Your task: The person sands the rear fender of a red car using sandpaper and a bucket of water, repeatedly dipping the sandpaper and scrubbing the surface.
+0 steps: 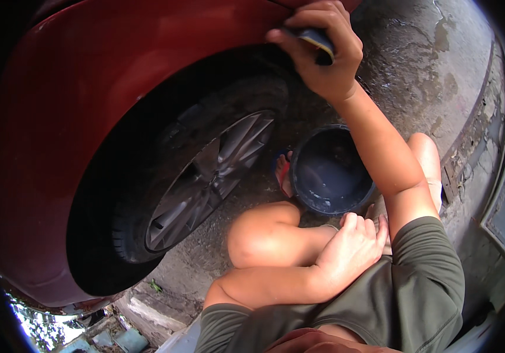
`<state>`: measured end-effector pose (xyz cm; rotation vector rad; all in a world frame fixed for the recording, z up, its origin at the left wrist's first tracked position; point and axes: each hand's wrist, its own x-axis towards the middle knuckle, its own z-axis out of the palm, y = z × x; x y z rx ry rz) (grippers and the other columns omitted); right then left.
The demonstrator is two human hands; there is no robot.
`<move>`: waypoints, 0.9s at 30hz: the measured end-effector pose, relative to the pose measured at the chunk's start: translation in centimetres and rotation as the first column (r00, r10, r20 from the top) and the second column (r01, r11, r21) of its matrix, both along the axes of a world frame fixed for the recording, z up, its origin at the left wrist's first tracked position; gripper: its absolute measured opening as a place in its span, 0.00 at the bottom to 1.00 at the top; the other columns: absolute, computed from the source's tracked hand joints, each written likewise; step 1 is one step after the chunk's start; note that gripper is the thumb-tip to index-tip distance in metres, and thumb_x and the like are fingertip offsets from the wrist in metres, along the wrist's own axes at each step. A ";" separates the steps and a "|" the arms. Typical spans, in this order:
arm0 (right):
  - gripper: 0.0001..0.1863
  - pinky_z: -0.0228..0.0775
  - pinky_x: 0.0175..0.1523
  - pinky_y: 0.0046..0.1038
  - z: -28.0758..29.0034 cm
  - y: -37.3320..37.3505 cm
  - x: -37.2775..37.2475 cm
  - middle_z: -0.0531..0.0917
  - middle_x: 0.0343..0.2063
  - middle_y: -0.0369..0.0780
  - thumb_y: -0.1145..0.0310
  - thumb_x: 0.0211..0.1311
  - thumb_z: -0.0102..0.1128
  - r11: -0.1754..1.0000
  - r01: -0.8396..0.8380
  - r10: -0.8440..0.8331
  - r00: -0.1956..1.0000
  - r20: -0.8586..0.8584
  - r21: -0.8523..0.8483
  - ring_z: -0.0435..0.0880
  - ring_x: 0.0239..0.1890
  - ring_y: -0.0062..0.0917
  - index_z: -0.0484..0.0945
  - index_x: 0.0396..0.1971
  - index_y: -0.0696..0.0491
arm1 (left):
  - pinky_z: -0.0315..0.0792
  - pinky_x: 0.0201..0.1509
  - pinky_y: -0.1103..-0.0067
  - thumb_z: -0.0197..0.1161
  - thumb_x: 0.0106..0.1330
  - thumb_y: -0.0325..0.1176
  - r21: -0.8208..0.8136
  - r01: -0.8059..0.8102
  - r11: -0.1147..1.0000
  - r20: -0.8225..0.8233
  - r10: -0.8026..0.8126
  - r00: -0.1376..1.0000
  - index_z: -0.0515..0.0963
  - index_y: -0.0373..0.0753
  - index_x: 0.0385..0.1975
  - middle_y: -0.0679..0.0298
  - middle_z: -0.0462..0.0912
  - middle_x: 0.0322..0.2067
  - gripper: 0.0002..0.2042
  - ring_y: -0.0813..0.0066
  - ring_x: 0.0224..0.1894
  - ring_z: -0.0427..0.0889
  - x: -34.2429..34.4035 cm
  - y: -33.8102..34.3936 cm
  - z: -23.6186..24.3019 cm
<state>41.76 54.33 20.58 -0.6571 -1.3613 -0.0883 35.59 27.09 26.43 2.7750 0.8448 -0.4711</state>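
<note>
Gripping a dark blue-and-yellow sponge pad [317, 42] at twelve o'clock, the right hand [323, 56] presses the glossy red car fender [146, 53]; the left hand [352, 250] rests loose and empty on the lap at six o'clock.

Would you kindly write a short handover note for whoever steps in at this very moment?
Right hand: grips a sponge, pressed to the red car at the wheel arch edge.
Left hand: empty, resting on the lap, by the right leg.
Dark bucket stands on the wet ground by the feet, beside the wheel.
Done: cannot tell how much is wiped.
Left: perhaps the rest of the arch and the wheel.
</note>
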 end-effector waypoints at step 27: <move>0.16 0.80 0.50 0.45 -24.0 -18.0 2.9 0.87 0.41 0.47 0.68 0.51 0.74 0.107 0.189 0.708 0.674 0.208 -0.976 0.87 0.46 0.47 0.85 0.42 0.52 | 0.66 0.44 0.72 0.53 0.71 0.34 0.095 0.030 0.995 0.055 -0.035 0.998 0.75 0.36 0.63 0.67 0.79 0.29 0.22 0.74 0.33 0.76 -0.5 0.4 1.2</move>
